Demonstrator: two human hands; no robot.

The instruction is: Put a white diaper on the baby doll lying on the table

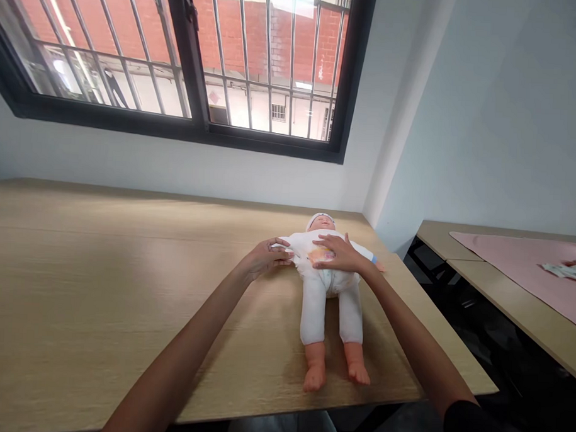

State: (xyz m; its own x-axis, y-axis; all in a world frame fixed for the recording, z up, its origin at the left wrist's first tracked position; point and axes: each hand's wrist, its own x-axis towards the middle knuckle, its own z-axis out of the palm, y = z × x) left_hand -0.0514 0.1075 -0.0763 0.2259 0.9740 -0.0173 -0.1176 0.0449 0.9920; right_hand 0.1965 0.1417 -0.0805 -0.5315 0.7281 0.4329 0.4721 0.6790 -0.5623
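Note:
A baby doll (313, 311) in white clothes and a white cap lies on its back on the wooden table, its bare feet toward me. My right hand (341, 253) rests over the doll's chest with the fingers spread, partly covering an orange print on its top. My left hand (267, 258) is at the doll's side, by its arm on the left, fingers extended and slightly curved against the white sleeve. Whether those fingertips press on the cloth is hard to make out. The doll's other arm, with a blue cuff (374, 259), stretches out to the right.
The wooden table (125, 286) reaches the wall below a barred window (269, 64). Across a gap on the right stands another table (438, 237) with a pink cloth (513, 265), on which part of another item lies. The near table edge is close to my body.

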